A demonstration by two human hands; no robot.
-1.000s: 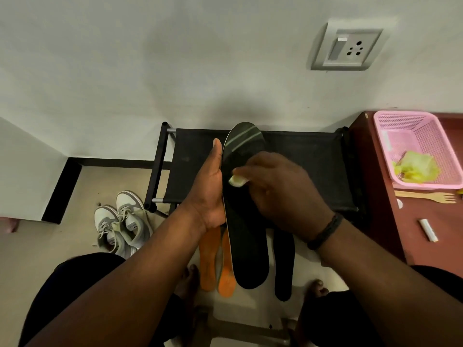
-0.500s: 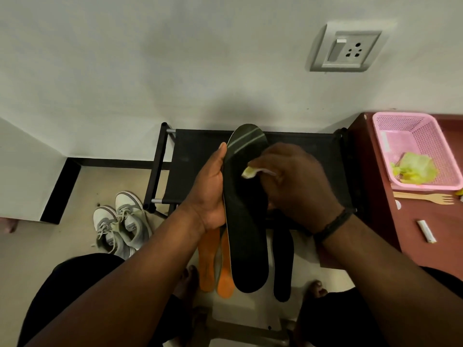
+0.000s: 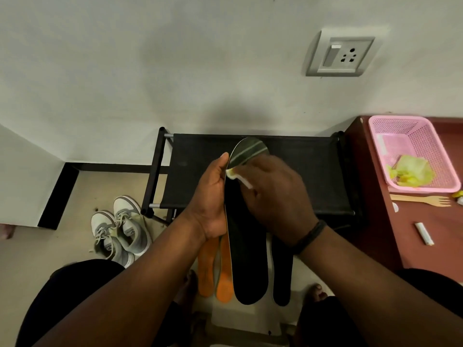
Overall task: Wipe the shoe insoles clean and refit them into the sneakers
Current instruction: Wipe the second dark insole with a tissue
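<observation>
My left hand grips a long black insole by its left edge, holding it upright over my lap with its striped toe end at the top. My right hand pinches a small pale yellow-white wipe and presses it against the insole's upper left part. Behind the held insole, two orange insole undersides and another black insole hang lower down. A pair of grey and white sneakers stands on the floor to the left.
A black fabric shoe rack stands against the wall ahead. At the right, a brown table carries a pink basket with crumpled yellow wipes, a wooden fork and a small white stick. A wall socket is above.
My right hand has slid the wipe up and to the left across the insole, from its middle towards the left edge near the toe. The left hand keeps its grip.
</observation>
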